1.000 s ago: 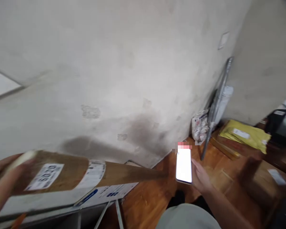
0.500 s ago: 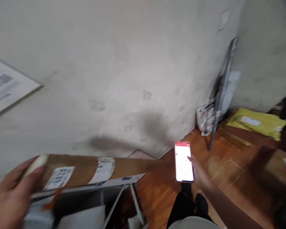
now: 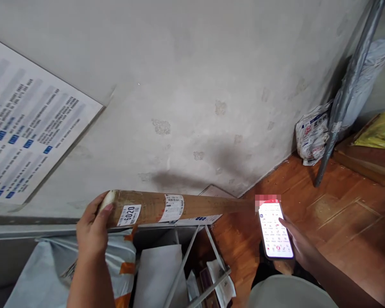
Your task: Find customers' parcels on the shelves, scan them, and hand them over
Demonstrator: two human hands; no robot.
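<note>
Left hand (image 3: 93,226): fingers clasp one end of a labelled cardboard tube (image 3: 152,204). Right hand (image 3: 303,249): fingers grip a lit phone (image 3: 276,233).

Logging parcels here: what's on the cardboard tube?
Two white labels show on the cardboard tube; the one nearer the left hand bears large digits. The tube's far side and the part under that hand are hidden.

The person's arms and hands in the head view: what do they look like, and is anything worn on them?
The left hand and right hand show no gloves, rings or watch. Each has a thumb and slender fingers, partly hidden. No sleeve covers the visible forearms.
</note>
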